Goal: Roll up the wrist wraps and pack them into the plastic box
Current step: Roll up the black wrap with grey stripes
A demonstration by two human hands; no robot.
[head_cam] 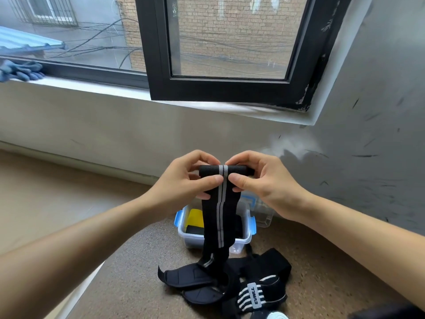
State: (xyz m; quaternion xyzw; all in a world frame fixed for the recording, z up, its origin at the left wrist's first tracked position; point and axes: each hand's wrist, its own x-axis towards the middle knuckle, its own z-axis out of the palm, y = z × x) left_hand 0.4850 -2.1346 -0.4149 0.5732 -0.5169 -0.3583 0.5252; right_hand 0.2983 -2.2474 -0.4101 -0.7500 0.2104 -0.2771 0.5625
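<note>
Directly above the plastic box (195, 241), the left hand (186, 178) pinches one side of the rolled top end (226, 170) of a wrist wrap (220, 217), thumb on the near face and fingers curled behind. The roll lies level, left to right. The rest of the wrap hangs straight down in front of the box, so I judge the rolling must travel downward along it. The right hand (259, 180) mirrors that pinch on the roll's other side, equally near. Both forearms reach forward, converging. More wraps (259, 282) lie heaped just in front of the box.
</note>
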